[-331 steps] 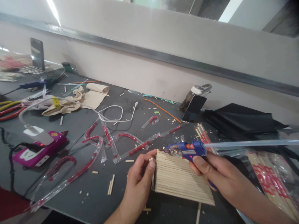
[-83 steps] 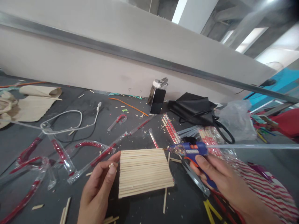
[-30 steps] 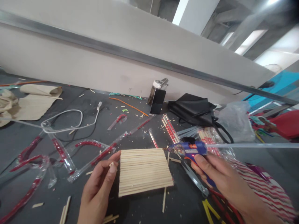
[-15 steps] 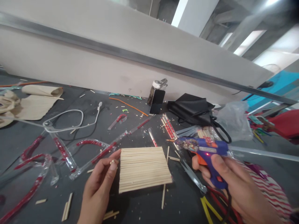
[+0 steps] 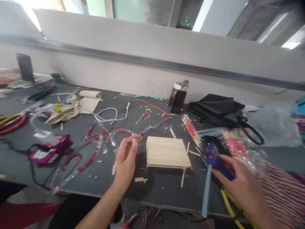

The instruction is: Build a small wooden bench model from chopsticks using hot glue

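My left hand (image 5: 126, 160) is closed in a pinch on small pale wooden stick pieces (image 5: 135, 139), just left of the stick box (image 5: 166, 151). This box-like piece has a top of thin sticks laid side by side and sits on the dark table. To its right, my right hand (image 5: 238, 178) is wrapped round the handle of a blue hot glue gun (image 5: 214, 157). The gun's nozzle points away from me and is hard to make out. A long clear glue stick (image 5: 206, 194) juts from its back end toward me.
Plastic-wrapped red strips (image 5: 92, 156) and loose stick bits lie to the left, near a purple device (image 5: 51, 149). A phone (image 5: 178, 101) leans on a bottle at the back. A black bag (image 5: 216, 108), packed sticks (image 5: 235, 144) and yellow-handled pliers (image 5: 228, 203) lie right.
The view has swung left. My right hand has drawn the glue gun away from the box and turned it nozzle-away. My left hand has come off the box's edge, keeping the pieces.
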`<state>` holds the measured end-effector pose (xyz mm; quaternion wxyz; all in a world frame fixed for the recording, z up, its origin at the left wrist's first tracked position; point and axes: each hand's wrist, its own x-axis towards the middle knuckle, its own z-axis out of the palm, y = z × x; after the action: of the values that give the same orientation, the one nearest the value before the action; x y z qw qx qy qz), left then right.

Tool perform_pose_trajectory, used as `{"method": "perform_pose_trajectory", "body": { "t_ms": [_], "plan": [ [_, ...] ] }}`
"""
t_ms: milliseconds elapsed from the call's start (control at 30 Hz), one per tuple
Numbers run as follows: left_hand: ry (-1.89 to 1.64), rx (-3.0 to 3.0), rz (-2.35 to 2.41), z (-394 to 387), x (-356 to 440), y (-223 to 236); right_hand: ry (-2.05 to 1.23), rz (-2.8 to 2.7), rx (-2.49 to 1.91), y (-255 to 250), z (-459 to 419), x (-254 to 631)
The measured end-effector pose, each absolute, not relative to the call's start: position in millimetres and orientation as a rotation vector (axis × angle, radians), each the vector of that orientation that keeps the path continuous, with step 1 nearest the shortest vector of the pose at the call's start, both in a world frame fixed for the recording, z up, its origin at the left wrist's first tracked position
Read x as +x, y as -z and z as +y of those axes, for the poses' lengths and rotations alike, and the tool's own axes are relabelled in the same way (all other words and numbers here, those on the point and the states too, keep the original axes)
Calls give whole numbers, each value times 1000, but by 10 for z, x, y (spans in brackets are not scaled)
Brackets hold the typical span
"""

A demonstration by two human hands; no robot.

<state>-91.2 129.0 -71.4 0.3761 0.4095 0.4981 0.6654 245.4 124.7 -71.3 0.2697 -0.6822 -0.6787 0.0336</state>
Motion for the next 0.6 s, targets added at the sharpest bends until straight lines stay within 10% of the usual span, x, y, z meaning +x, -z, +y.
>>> {"method": "perform_pose_trajectory", "body": {
  "t_ms": [600],
  "plan": [
    [-1108, 1855, 2145, 1129, -1815, 946, -305, -2424, -1294, 609, 722, 713]
  ]
}}
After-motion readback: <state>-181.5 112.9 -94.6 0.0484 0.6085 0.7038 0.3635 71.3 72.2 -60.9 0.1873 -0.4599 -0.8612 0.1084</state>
